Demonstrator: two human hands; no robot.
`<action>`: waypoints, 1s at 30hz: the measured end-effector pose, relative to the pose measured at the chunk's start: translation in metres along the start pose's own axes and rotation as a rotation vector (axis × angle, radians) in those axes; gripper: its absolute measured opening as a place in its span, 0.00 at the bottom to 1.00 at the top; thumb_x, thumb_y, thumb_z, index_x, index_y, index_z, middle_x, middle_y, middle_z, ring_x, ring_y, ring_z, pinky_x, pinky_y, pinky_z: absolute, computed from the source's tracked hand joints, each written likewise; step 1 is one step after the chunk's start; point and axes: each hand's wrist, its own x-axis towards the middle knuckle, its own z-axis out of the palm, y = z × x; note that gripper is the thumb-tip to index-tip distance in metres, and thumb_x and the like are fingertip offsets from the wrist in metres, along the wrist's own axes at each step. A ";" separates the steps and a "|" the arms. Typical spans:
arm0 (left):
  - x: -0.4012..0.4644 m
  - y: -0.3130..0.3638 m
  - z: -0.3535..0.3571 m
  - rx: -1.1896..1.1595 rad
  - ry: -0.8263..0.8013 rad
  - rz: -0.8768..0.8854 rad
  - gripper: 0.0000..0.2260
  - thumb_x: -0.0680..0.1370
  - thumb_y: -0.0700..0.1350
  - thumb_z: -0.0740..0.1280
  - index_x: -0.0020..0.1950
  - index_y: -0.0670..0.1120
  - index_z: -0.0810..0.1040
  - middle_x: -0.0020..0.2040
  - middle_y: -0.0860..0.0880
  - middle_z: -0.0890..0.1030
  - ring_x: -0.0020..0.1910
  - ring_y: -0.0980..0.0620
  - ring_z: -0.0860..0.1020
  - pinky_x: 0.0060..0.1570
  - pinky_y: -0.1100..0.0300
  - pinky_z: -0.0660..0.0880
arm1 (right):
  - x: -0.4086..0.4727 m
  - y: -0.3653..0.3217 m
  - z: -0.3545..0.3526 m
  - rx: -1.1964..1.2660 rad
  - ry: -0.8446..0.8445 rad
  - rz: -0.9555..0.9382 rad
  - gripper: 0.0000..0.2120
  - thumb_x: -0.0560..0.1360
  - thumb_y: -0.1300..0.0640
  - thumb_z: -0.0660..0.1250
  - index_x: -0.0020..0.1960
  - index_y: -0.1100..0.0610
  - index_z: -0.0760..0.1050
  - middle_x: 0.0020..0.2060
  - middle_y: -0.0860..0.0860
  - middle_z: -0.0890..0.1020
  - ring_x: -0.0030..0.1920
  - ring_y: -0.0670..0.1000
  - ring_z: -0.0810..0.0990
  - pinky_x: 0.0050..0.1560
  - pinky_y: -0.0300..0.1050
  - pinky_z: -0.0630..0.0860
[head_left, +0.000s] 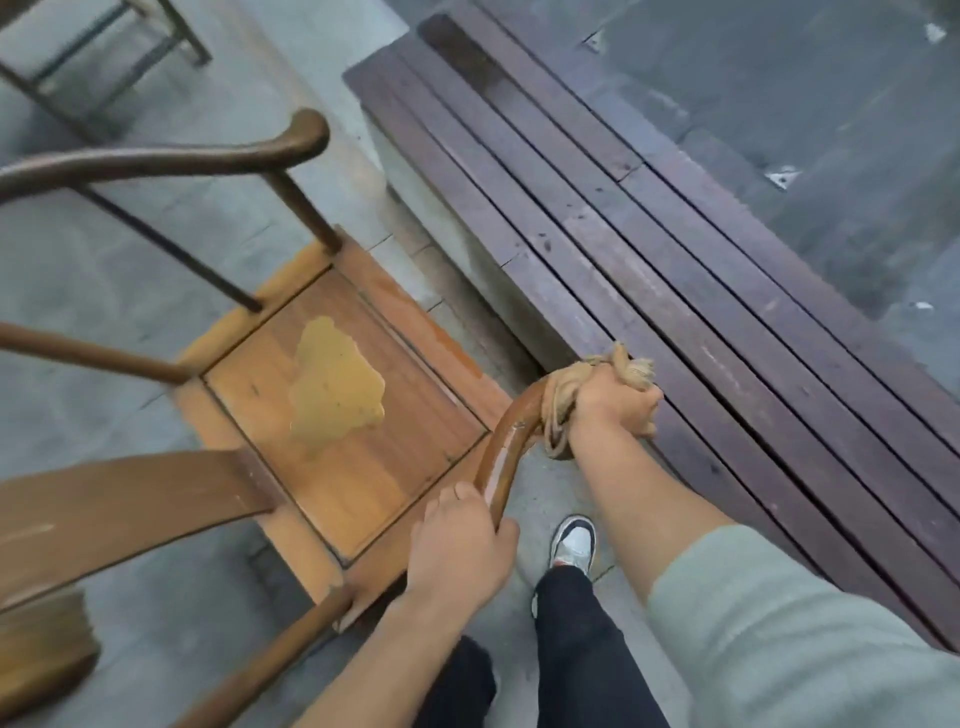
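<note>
Concrete floor (104, 270) — left hand (457, 540) grips curved wooden armrest (506, 447), right hand (615, 402) cloth (566, 384).

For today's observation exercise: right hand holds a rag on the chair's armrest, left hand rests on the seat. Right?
No: the head view shows the left hand gripping the armrest, not on the seat. The right hand holds the rag.
</note>
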 end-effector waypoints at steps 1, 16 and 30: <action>0.002 0.001 -0.001 -0.026 0.008 -0.010 0.18 0.79 0.56 0.60 0.59 0.42 0.69 0.58 0.43 0.75 0.60 0.43 0.73 0.59 0.50 0.72 | 0.006 0.001 0.001 -0.027 -0.022 -0.008 0.25 0.74 0.42 0.71 0.66 0.53 0.72 0.65 0.61 0.73 0.63 0.63 0.72 0.57 0.53 0.70; 0.074 -0.052 -0.013 -0.596 -0.096 -0.232 0.38 0.77 0.69 0.51 0.57 0.35 0.77 0.55 0.36 0.81 0.52 0.37 0.79 0.47 0.53 0.72 | -0.002 -0.095 0.070 -1.260 -1.139 -0.884 0.24 0.72 0.52 0.78 0.65 0.55 0.76 0.60 0.54 0.82 0.56 0.51 0.83 0.60 0.46 0.78; 0.269 -0.130 0.066 -0.751 -0.325 -1.055 0.57 0.72 0.67 0.69 0.77 0.39 0.32 0.78 0.33 0.35 0.78 0.32 0.42 0.68 0.30 0.61 | 0.021 0.028 0.312 -1.139 -1.031 -2.248 0.29 0.64 0.40 0.76 0.62 0.39 0.71 0.58 0.53 0.70 0.50 0.58 0.68 0.46 0.54 0.71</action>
